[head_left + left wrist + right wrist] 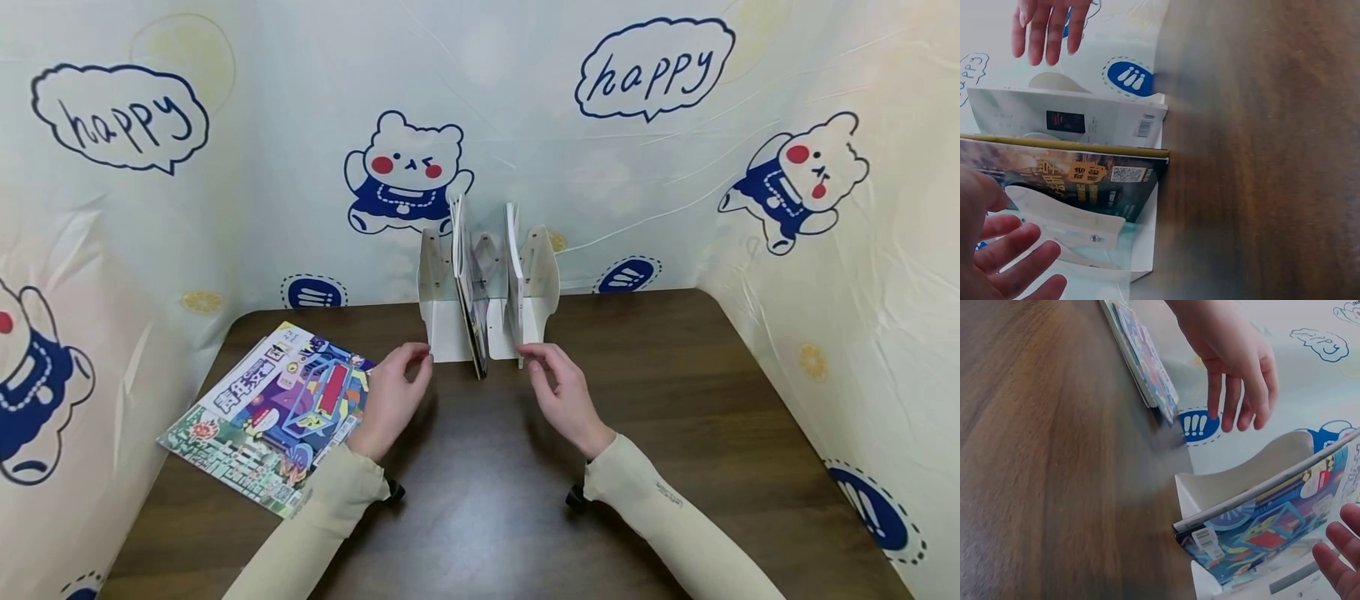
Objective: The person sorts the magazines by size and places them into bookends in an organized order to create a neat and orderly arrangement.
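A white book rack stands at the back of the table, with thin magazines upright in two of its sections. The left magazine has a dark cover with a QR code; the right one turns a pale cover toward the left wrist view. My left hand hovers by the rack's front left corner, fingers loosely bent and nothing in them. On the other side my right hand has its fingertips right by the lower front edge of the right magazine, fingers relaxed and holding nothing.
More magazines with colourful covers lie stacked flat at the table's left, partly behind my left hand and sleeve. The brown wooden table meets a printed cloth backdrop close behind the rack.
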A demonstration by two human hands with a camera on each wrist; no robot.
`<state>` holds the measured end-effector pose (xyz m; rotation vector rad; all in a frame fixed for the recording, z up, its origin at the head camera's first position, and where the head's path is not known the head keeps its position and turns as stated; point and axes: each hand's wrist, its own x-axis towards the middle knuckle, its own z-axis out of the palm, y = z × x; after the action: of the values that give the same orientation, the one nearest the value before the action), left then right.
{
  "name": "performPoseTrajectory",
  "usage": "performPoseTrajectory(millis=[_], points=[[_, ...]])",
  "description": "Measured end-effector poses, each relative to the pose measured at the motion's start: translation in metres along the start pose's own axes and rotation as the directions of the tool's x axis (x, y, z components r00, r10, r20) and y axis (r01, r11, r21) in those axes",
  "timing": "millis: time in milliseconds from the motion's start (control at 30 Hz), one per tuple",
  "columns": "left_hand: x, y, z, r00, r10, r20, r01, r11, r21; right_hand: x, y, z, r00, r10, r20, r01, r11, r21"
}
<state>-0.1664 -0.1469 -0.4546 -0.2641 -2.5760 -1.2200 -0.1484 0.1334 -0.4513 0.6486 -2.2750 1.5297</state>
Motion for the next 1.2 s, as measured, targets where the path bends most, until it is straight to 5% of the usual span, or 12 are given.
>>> performPoseTrajectory(millis=[433,1000,1200], points=[[-0.019,0.005,0.004,0.996,0.088,0.029,-0.091,0.989,0.113,0.002,0.013,-0.021,0.998,0.010,-0.068,-0.012,0.999,-0.039],[-0.039,0.008,0.008,0.993,0.088,0.077,-0.099,0.981,0.164,0.057,0.038,-0.043,0.972,0.134,-0.192,-0.165,0.975,-0.152],[-0.039,0.008,0.010,0.993,0.080,0.091,-0.093,0.983,0.155,0.072,0.038,-0.043,0.971,0.160,-0.178,-0.188,0.971,-0.150]])
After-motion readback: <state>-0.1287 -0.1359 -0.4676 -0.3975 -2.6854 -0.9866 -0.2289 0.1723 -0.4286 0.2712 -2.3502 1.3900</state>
